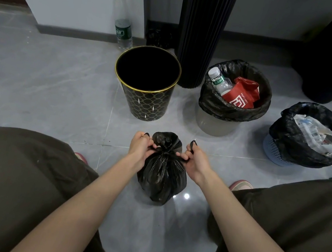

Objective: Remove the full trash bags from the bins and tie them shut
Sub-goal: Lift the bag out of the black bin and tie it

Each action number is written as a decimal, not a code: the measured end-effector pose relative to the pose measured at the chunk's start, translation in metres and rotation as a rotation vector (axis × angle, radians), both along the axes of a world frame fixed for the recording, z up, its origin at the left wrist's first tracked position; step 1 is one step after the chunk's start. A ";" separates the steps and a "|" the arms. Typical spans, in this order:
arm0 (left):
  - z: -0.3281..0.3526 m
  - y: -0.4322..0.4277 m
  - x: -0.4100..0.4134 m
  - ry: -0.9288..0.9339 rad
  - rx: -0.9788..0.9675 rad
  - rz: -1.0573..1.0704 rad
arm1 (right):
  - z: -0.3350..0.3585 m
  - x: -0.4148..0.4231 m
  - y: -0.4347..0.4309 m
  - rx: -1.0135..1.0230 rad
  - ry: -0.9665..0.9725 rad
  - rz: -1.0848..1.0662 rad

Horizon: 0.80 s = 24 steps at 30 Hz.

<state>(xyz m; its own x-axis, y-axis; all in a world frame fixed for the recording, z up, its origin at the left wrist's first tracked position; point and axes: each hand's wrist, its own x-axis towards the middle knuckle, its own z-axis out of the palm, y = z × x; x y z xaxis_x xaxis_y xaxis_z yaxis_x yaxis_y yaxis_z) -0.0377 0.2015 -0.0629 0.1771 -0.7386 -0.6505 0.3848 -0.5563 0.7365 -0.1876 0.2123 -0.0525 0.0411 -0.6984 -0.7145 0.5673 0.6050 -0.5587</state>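
Forearms reach forward between bent knees. Left hand (139, 146) and right hand (195, 159) each pinch a twisted end at neck of black bag (162, 176), which stands on floor tiles between feet. Step in hand: knotting first bag. Gold-rimmed bin (144, 105) behind looks empty. Next, likely: pull ends apart to cinch knot. Grey bin (214, 126) and blue basket (270, 150) are still lined and full.

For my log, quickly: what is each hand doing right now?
Left hand: pinches one tail of the black trash bag at its knot.
Right hand: pinches the other tail of it.
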 end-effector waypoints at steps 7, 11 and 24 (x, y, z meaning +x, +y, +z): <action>-0.014 0.001 0.013 0.071 0.120 0.105 | -0.007 -0.007 0.000 0.198 -0.020 -0.114; -0.002 0.002 0.012 0.075 0.003 0.089 | -0.004 -0.008 -0.008 0.085 0.114 -0.039; 0.009 0.010 -0.001 -0.342 -0.051 -0.413 | 0.017 -0.004 -0.009 -0.201 0.464 0.192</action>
